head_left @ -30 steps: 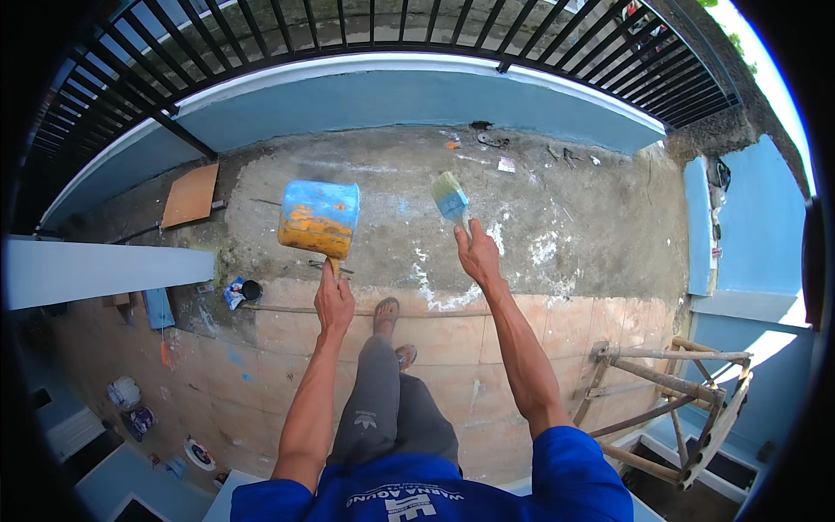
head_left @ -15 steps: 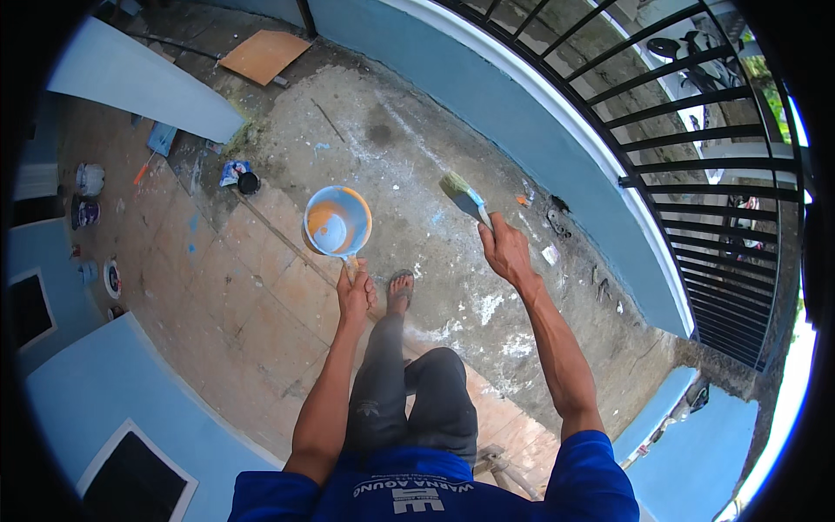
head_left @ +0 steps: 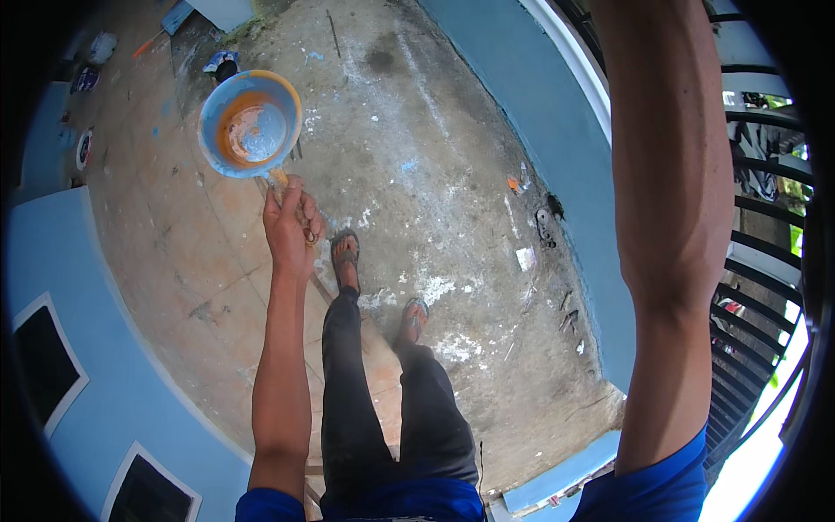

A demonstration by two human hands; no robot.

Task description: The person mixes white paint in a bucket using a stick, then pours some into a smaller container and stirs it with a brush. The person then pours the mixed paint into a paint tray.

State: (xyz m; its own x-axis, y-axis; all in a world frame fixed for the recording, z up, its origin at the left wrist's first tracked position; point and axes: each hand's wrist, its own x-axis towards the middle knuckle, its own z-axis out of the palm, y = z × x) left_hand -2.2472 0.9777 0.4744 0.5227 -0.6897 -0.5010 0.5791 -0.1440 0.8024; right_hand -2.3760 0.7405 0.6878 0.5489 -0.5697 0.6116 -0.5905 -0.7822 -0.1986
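My left hand [head_left: 290, 224] is closed around the handle of a plastic dipper [head_left: 254, 132]. The dipper is stained light blue and orange inside, and its mouth faces up; how much paint is in it I cannot tell. It hangs out in front of me, above the floor. At the right my bare right forearm [head_left: 665, 165] reaches up past the top edge. The hand at its end is out of the picture, so whatever it holds is hidden.
A low blue wall [head_left: 522, 113] with black railings [head_left: 765, 204] runs along my right. Paint-splattered concrete floor [head_left: 409, 200] meets tiles at left. Behind the dipper stands a small dark pot [head_left: 227, 67]. A blue wall [head_left: 113, 331] with dark windows is at lower left.
My right arm has risen, taking the hand and its paintbrush out of the picture. The dipper appears farther left and higher. Both my feet now show, the right one newly visible.
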